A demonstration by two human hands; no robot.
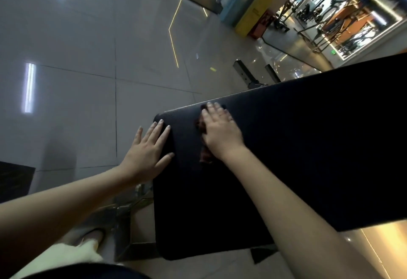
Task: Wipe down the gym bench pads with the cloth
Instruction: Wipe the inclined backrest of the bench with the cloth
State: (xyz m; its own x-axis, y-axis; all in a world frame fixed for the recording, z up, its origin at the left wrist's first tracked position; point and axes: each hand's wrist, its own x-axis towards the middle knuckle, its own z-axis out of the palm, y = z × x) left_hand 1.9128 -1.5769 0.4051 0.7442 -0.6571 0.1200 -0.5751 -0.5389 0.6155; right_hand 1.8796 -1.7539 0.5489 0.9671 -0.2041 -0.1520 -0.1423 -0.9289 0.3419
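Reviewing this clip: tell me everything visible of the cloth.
The cloth is dark reddish-brown, soft-looking and crumpled. It lies on the black bench pad, near its rounded end. The right hand presses on it with straight fingers and hides most of it; only bits show beside the fingers and by the wrist.

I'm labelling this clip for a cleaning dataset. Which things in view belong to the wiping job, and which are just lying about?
Part of the job:
- bench pad
- cloth, pressed flat under the right hand
- left hand, resting flat on the pad's end

Just lying about:
- yellow box
- exercise machines
- dark floor mat
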